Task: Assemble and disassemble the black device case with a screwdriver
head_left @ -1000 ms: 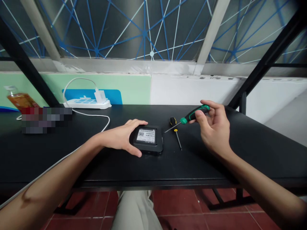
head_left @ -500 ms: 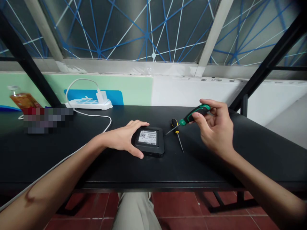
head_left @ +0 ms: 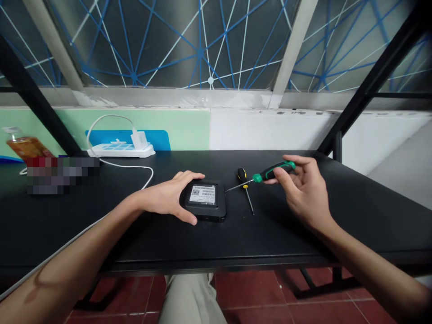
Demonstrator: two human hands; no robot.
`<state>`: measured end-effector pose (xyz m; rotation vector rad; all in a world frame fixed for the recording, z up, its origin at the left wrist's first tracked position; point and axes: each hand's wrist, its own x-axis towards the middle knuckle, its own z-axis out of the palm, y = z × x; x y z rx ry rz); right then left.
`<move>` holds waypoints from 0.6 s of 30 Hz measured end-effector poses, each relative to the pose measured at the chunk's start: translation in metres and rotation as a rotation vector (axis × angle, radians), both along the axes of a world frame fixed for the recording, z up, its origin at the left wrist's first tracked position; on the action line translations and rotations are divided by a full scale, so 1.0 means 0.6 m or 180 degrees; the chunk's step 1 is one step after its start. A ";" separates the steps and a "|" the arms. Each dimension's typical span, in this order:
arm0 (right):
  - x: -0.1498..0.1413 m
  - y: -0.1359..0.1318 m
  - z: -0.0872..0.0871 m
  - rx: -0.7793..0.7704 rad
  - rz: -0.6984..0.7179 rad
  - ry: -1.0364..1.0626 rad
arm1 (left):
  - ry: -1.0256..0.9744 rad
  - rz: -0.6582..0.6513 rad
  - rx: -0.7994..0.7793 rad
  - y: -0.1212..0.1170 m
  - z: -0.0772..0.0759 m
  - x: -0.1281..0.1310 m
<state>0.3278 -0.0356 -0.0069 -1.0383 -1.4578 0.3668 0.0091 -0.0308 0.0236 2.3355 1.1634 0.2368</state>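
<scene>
My left hand (head_left: 175,196) grips the left side of a flat black box-shaped device (head_left: 206,210), thumb along its near edge and fingers by its far edge. The device lies on the table with a white printed label (head_left: 203,195) with a QR code facing up. In my right hand (head_left: 305,191) is a green and black screwdriver (head_left: 274,171), held by the handle and tilted down to the left. Its tip is at the device's right edge; whether it touches cannot be made out. Below its shaft lies a second screwdriver, yellow and black (head_left: 242,174).
A white power strip (head_left: 121,152) with a plugged-in charger (head_left: 139,140) stands at the back left. Its white cable (head_left: 133,166) runs behind my left arm. A bottle (head_left: 29,146) stands far left, beside a blurred-out patch. Black frame posts rise at both sides of the black table (head_left: 162,243).
The green screwdriver has come down and left to a flatter angle, its tip now at the device's right edge. My left hand keeps its hold. The whole view has shifted slightly.
</scene>
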 end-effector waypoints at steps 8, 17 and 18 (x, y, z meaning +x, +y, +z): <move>0.016 -0.007 0.002 -0.0135 -0.0204 -0.0369 | -0.0004 0.0010 0.0030 -0.001 0.000 0.001; -0.064 -0.012 0.095 0.0288 0.0029 -0.1193 | -0.0027 -0.0033 0.0104 0.001 -0.006 -0.003; -0.060 -0.010 0.091 0.0237 0.0027 -0.1113 | -0.0049 -0.0041 0.0092 0.001 -0.005 -0.003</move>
